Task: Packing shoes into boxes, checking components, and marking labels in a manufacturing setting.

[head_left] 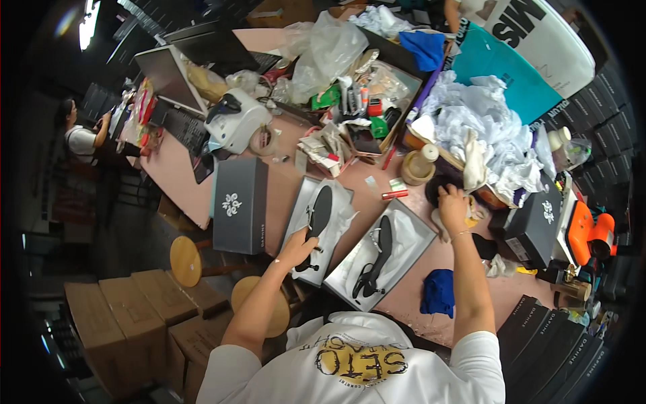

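Note:
My left hand is closed round the middle of a black strappy sandal, which is over a paper-lined open shoebox. Its mate, another black sandal, lies on white tissue in a second open shoebox just to the right. Farther right, my right hand reaches down with bent fingers onto a dark, soft-looking thing beside pale cloths. What those fingers grip is largely hidden under them. A lidded beige jar stands close to that hand.
A closed grey shoebox stands at the left, near a white machine and a laptop. Crumpled tissue fills the back right. A blue cloth lies near the front edge. Another person is at far left.

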